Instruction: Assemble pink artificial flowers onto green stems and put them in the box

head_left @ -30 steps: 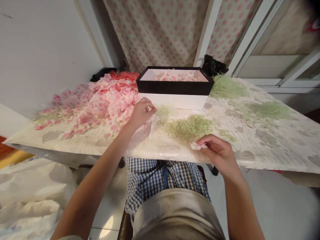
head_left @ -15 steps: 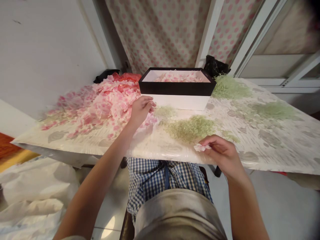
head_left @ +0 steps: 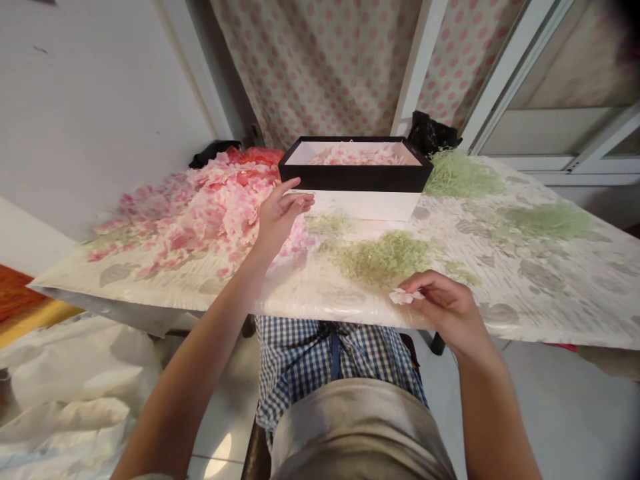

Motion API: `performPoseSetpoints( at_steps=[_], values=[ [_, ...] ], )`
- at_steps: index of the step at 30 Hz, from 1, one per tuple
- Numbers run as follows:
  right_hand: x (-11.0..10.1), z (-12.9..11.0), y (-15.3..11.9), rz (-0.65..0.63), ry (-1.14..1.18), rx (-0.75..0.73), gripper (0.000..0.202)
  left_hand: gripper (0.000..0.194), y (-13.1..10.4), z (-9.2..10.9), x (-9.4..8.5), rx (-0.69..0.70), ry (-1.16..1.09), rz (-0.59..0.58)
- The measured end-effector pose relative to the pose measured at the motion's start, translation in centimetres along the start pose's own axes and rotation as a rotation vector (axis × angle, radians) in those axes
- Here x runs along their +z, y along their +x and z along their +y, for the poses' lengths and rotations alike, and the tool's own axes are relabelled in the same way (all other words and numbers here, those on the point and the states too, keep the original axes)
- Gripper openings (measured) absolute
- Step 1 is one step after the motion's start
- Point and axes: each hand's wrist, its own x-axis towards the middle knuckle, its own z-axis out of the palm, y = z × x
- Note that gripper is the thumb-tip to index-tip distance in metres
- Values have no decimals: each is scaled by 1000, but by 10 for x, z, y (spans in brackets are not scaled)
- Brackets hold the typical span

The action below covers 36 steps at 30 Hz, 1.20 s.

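Note:
Between the thumb and fingers of my right hand (head_left: 447, 303) is a pale pink artificial flower (head_left: 403, 295), held above the table's front edge. My left hand (head_left: 281, 212) is raised in front of the box's left corner, its fingers apart and nothing visible in them. Behind and beside it spreads a large heap of pink and white petals (head_left: 210, 210). The black-rimmed white box (head_left: 357, 203) stands at the back middle, with pink flowers (head_left: 357, 155) inside. A loose pile of green sprigs (head_left: 385, 257) lies between my hands.
More green sprigs lie at the back right (head_left: 463, 173) and far right (head_left: 550, 220) of the patterned tablecloth (head_left: 540, 293). A black plastic bag (head_left: 433, 133) sits behind the box's right end. Red netting (head_left: 255, 158) shows behind the petal heap. White sacks (head_left: 75, 373) stand on the floor at left.
My left hand has tilted up a little and its fingers have spread further apart. My right hand keeps the flower in nearly the same place.

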Motion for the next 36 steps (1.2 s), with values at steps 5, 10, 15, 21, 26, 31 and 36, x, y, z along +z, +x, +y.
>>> performPoseSetpoints(
  at_steps=[5, 10, 15, 21, 26, 31, 36],
  values=[
    [-1, 1, -1, -8, -8, -8, 4, 30, -1, 0, 2, -30, -8, -10],
    [0, 1, 0, -7, -1, -3, 5, 26, 1, 2, 5, -63, -32, 7],
    [0, 0, -1, 21, 19, 14, 4, 24, -9, 18, 11, -98, -76, 18],
    [20, -25, -12, -100, 180, -74, 11, 18, -69, 60, 35, -174, -150, 85],
    [51, -54, -23, -179, 212, -275, 28, 18, -127, 86, 61, -365, -388, 81],
    [64, -63, -30, -92, 95, -385, 43, 26, -160, 102, 78, -498, -586, 176],
    [65, -64, -35, -70, -16, -405, 47, 28, -175, 107, 84, -584, -677, 211]
  ],
)
